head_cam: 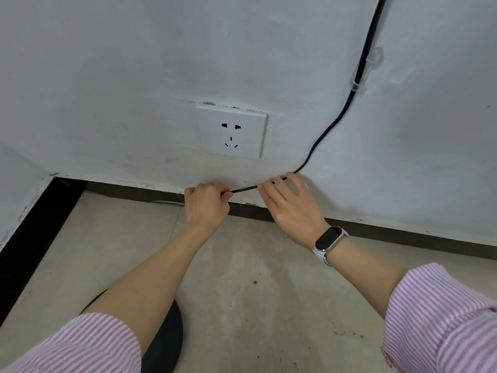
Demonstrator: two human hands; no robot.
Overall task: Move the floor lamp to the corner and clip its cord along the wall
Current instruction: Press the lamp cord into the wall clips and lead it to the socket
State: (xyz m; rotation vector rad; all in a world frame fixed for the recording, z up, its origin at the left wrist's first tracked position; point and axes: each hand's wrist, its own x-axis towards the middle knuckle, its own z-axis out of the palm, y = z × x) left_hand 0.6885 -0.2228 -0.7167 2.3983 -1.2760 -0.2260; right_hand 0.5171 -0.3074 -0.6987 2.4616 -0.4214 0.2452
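A: Cord (326,130) position? 
B: Runs down the wall through two clear clips (360,76), right of the socket (232,131).

A: Hands? 
B: Below the socket. Left hand (205,201) clenched around the cord; right hand (289,201) presses it with loose fingers.

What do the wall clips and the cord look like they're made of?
The clips look like clear, glossy plastic: the wall shows through them and their edges glint. The cord looks like a black rubber or PVC jacket with a matte finish; it bends smoothly without kinking.
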